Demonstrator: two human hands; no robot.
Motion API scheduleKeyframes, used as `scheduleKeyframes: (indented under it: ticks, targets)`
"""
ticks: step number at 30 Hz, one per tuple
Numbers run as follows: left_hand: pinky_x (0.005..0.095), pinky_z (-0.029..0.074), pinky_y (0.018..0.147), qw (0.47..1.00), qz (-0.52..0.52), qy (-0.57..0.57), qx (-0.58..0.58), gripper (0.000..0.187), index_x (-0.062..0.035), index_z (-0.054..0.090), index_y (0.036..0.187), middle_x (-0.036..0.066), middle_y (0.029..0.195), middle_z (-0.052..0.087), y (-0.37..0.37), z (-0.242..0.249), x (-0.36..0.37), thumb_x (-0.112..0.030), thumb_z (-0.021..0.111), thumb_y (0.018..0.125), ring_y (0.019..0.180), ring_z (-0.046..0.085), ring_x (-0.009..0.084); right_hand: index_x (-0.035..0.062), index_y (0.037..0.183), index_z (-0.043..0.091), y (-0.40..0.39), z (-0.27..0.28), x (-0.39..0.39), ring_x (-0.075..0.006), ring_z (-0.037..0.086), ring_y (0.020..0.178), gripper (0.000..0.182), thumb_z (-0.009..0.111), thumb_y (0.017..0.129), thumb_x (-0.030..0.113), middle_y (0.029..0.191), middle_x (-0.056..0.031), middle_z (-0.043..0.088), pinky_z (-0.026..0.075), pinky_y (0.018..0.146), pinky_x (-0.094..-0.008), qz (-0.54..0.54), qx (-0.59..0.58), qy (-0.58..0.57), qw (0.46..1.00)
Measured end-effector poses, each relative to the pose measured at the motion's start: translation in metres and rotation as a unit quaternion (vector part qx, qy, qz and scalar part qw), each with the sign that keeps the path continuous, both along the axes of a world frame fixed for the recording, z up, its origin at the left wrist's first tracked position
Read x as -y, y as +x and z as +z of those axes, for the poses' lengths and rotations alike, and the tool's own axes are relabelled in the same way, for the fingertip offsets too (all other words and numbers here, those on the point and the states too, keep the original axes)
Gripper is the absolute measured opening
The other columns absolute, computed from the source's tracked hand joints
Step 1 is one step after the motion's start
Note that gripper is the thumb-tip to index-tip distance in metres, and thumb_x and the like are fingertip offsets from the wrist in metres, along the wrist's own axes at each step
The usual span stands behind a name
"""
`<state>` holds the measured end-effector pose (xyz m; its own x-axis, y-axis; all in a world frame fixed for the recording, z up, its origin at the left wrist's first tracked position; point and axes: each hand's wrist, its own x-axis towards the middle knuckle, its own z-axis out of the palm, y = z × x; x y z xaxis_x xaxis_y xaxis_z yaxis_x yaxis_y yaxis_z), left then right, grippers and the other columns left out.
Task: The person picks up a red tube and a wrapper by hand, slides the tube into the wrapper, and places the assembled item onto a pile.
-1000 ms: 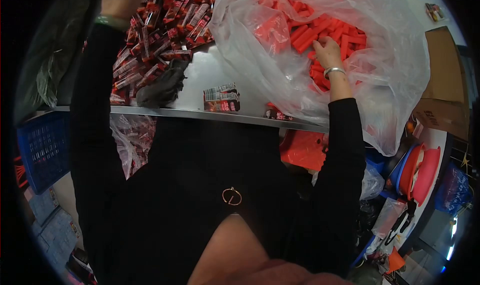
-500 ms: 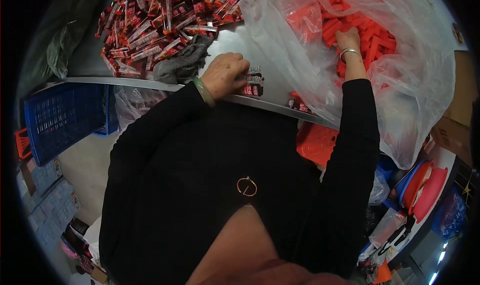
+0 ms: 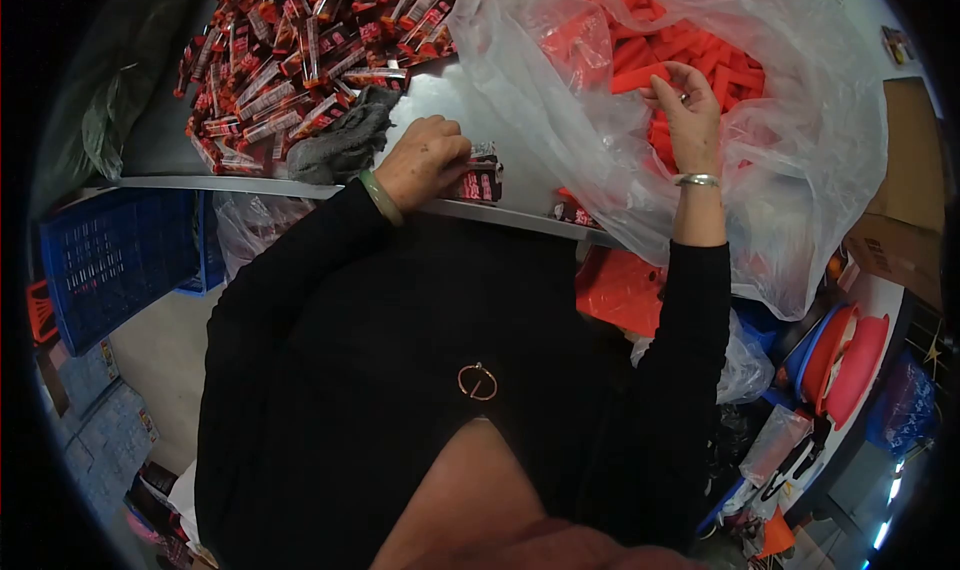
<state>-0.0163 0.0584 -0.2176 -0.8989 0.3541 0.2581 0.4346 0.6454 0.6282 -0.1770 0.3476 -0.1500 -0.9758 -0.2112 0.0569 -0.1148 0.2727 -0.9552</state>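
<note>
My right hand [image 3: 685, 115], with a silver bangle at the wrist, pinches a flat red plastic strip [image 3: 637, 78] between thumb and fingers. It is above a large clear plastic bag [image 3: 540, 80] full of loose red strips [image 3: 735, 75]. My left hand [image 3: 425, 165], wearing a pale green bangle, rests near the table's front edge with its fingers curled against dark printed packets [image 3: 480, 182] with pink lettering. Its fingertips are partly hidden, but they appear closed on the packets' left end. A grey cloth [image 3: 345, 140] lies just left of that hand.
A heap of printed red-and-dark packets [image 3: 300, 60] covers the table's back left. More packets [image 3: 572, 210] lie by the bag at the metal table edge [image 3: 520, 218]. Blue crates [image 3: 120, 250] stand below left. Cardboard [image 3: 900, 240] and red round-rimmed items [image 3: 855, 370] are at right.
My right hand has risen out of the pile of red strips and turned, now holding one strip. My left hand stays by the printed packets. The whole view has shifted slightly.
</note>
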Motion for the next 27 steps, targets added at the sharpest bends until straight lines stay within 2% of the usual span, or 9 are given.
scheduleKeyframes:
  ticks: [6, 9, 11, 16, 17, 19, 21, 23, 27]
  targets:
    - [0.0366, 0.04, 0.071, 0.999, -0.005, -0.038, -0.038, 0.008, -0.0046, 0.057, 0.076, 0.008, 0.074, 0.052, 0.0, -0.004, 0.001, -0.008, 0.064, 0.073, 0.078, 0.052, 0.0275, -0.0032, 0.109, 0.054, 0.026, 0.012, 0.004, -0.0144, 0.065, 0.076, 0.026, 0.063, 0.086, 0.003, 0.091, -0.0075, 0.061, 0.053, 0.07, -0.0245, 0.038, 0.012, -0.056, 0.998]
    - [0.0359, 0.04, 0.07, 0.997, -0.006, -0.063, -0.043, 0.007, -0.0044, 0.058, 0.076, 0.007, 0.074, 0.053, 0.0, -0.003, 0.001, -0.009, 0.063, 0.076, 0.078, 0.052, 0.0264, 0.0002, 0.11, 0.055, 0.034, 0.019, 0.007, -0.0133, 0.065, 0.078, 0.025, 0.062, 0.088, 0.007, 0.099, -0.0073, 0.063, 0.052, 0.071, -0.0254, 0.062, -0.013, -0.077, 0.995]
    - [0.0357, 0.04, 0.069, 0.997, 0.0, -0.067, -0.049, 0.007, -0.0043, 0.058, 0.076, 0.007, 0.074, 0.054, 0.0, 0.001, 0.001, -0.009, 0.062, 0.077, 0.078, 0.052, 0.0259, -0.0018, 0.109, 0.054, 0.04, 0.028, 0.011, -0.0144, 0.065, 0.076, 0.025, 0.062, 0.087, 0.003, 0.093, -0.0073, 0.061, 0.053, 0.07, -0.0255, 0.056, 0.017, -0.119, 0.991]
    - [0.0357, 0.044, 0.073, 0.994, 0.033, 0.089, -0.06, 0.009, -0.0023, 0.064, 0.086, 0.008, 0.084, 0.06, -0.004, 0.015, 0.007, -0.006, 0.063, 0.078, 0.082, 0.054, 0.025, -0.001, 0.115, 0.052, 0.053, 0.041, 0.023, -0.014, 0.064, 0.073, 0.029, 0.062, 0.087, 0.004, 0.093, -0.0074, 0.061, 0.053, 0.067, -0.0257, 0.049, 0.013, -0.168, 0.984]
    - [0.0357, 0.044, 0.073, 0.994, 0.035, 0.089, -0.06, 0.009, -0.0023, 0.064, 0.086, 0.008, 0.084, 0.06, -0.004, 0.02, 0.008, -0.006, 0.063, 0.078, 0.082, 0.054, 0.025, -0.0008, 0.116, 0.051, 0.055, 0.044, 0.026, -0.0135, 0.064, 0.071, 0.031, 0.062, 0.087, 0.005, 0.093, -0.0072, 0.061, 0.053, 0.066, -0.0254, 0.053, -0.002, -0.173, 0.983]
    - [0.0345, 0.045, 0.076, 0.985, 0.025, 0.17, 0.015, 0.012, -0.0024, 0.065, 0.092, 0.008, 0.087, 0.062, -0.002, 0.029, 0.007, -0.006, 0.063, 0.081, 0.085, 0.055, 0.0243, -0.0006, 0.115, 0.052, 0.063, 0.055, 0.038, -0.0126, 0.063, 0.067, 0.029, 0.062, 0.088, 0.007, 0.091, -0.0066, 0.061, 0.053, 0.063, -0.0246, 0.061, -0.002, -0.184, 0.981]
    - [0.0338, 0.046, 0.075, 0.983, 0.019, 0.182, 0.022, 0.011, -0.0025, 0.065, 0.093, 0.008, 0.087, 0.062, -0.001, 0.032, 0.005, -0.007, 0.063, 0.083, 0.085, 0.055, 0.0239, -0.0003, 0.113, 0.053, 0.067, 0.056, 0.048, -0.0116, 0.062, 0.064, 0.028, 0.062, 0.088, 0.009, 0.088, -0.0059, 0.061, 0.052, 0.059, -0.0238, 0.066, -0.003, -0.194, 0.979]
    - [0.0332, 0.046, 0.075, 0.981, 0.011, 0.194, 0.029, 0.011, -0.0025, 0.066, 0.093, 0.008, 0.087, 0.062, -0.001, 0.034, 0.003, -0.009, 0.063, 0.084, 0.086, 0.055, 0.0235, 0.0001, 0.108, 0.056, 0.069, 0.055, 0.054, -0.0101, 0.06, 0.059, 0.024, 0.061, 0.09, 0.013, 0.083, -0.0044, 0.061, 0.049, 0.054, -0.022, 0.109, 0.09, -0.26, 0.955]
    - [0.033, 0.046, 0.075, 0.979, 0.009, 0.2, 0.029, 0.011, -0.0023, 0.065, 0.093, 0.008, 0.087, 0.062, 0.002, 0.041, -0.002, -0.008, 0.062, 0.084, 0.085, 0.055, 0.0236, 0.0001, 0.106, 0.058, 0.07, 0.044, 0.064, -0.0097, 0.059, 0.056, 0.021, 0.06, 0.09, 0.015, 0.08, -0.0039, 0.061, 0.047, 0.051, -0.0209, 0.106, 0.152, -0.264, 0.947]
